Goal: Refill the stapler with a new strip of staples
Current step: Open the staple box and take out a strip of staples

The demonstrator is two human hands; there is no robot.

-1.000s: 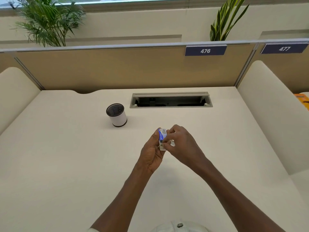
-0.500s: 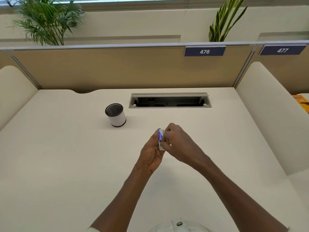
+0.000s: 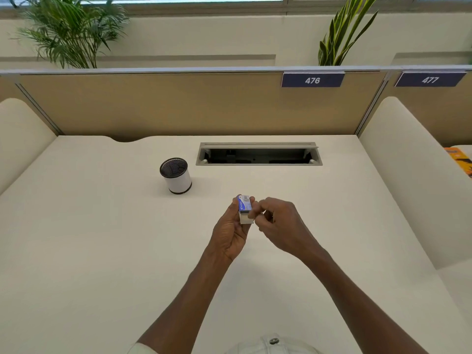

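Between the hands, the staple box [image 3: 244, 206] looked like glossy printed card. Beneath them, the desk [image 3: 102, 251] was smooth and matt.

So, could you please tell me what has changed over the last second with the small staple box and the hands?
The right hand has drawn the white inner tray out of the small blue-and-white staple box, toward the person. The left hand still holds the box above the cream desk. The white cylindrical pen cup has not moved.
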